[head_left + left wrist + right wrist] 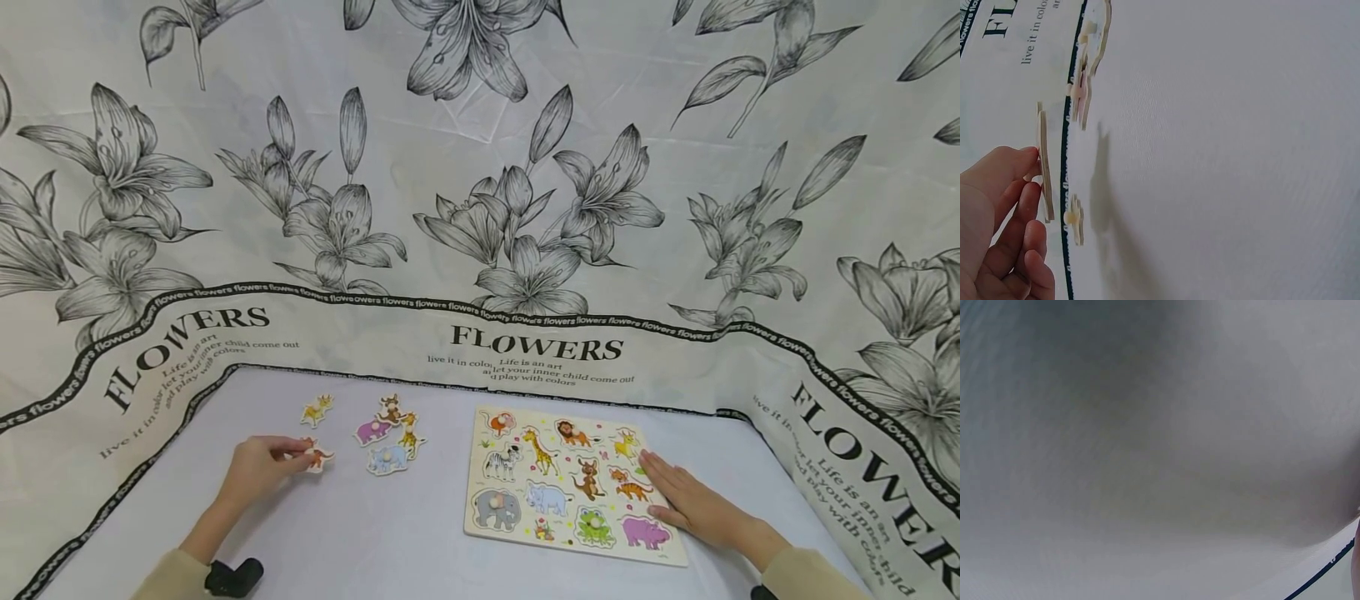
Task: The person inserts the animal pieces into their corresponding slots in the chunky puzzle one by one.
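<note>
My left hand (262,471) pinches an orange-and-white animal puzzle piece (318,457) between thumb and fingertips. In the left wrist view that wooden piece (1046,169) appears edge-on, held above the white surface. Over on the right, my right hand (697,504) rests its straight fingers on the right edge of the wooden animal puzzle board (517,479). A grey elephant piece (496,509) and a green frog piece (594,527) sit in the board. The right wrist view is mostly blurred cloth, with a sliver of skin at its edge.
Beyond the left hand lies a yellow animal piece (317,409). A loose cluster between hand and board includes a purple hippo piece (372,431), a giraffe piece (409,435), a brown kangaroo piece (390,407) and a light-blue animal piece (387,459). Flower-printed cloth (480,350) rises behind.
</note>
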{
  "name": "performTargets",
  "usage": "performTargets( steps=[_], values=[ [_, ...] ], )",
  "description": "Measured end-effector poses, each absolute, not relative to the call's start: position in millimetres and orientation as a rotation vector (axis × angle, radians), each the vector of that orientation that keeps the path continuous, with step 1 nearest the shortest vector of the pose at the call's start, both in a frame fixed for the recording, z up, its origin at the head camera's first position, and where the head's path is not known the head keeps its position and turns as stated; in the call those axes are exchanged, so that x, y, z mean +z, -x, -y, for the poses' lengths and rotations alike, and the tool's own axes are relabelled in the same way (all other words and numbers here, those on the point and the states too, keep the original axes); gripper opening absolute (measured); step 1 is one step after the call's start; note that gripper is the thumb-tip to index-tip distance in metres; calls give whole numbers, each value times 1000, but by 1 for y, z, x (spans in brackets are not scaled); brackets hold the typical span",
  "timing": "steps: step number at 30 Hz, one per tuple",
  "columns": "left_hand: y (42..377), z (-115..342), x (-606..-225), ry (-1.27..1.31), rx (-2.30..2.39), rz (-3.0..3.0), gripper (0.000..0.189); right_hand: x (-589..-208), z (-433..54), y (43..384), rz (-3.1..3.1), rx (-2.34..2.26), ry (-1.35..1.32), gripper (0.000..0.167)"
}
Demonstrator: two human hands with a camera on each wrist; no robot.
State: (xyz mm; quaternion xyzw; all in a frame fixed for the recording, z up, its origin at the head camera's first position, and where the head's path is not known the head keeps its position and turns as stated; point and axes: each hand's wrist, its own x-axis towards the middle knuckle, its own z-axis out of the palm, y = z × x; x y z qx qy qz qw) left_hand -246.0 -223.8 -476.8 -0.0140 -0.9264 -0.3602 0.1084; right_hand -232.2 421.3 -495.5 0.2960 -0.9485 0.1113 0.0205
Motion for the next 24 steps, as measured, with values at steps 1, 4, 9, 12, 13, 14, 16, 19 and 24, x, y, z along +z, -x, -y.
performTargets(
  steps=[1,4,9,12,13,14,16,19,24],
  values=[
    [246,221,-476,44,-1073,2723,24,-495,-421,232,2944,344,-917,69],
    [246,214,-474,37,-1103,2722,23,-495,-421,232,2947,346,-910,69],
    [247,203,-473,41,-1123,2724,23,-494,-420,231,2946,344,-901,68],
    [248,196,-472,65,-1143,2716,22,-495,-420,231,2936,333,-908,67],
    [249,194,-472,70,-1152,2709,21,-495,-420,231,2933,330,-910,67],
    [249,192,-472,78,-1163,2707,21,-495,-421,231,2929,326,-913,67],
    [250,188,-471,93,-1185,2697,19,-495,-421,231,2926,323,-916,67],
    [251,182,-471,115,-1198,2687,18,-494,-421,232,2941,332,-908,68],
    [253,171,-471,146,-1206,2684,18,-493,-420,231,2966,356,-888,70]
  ],
)
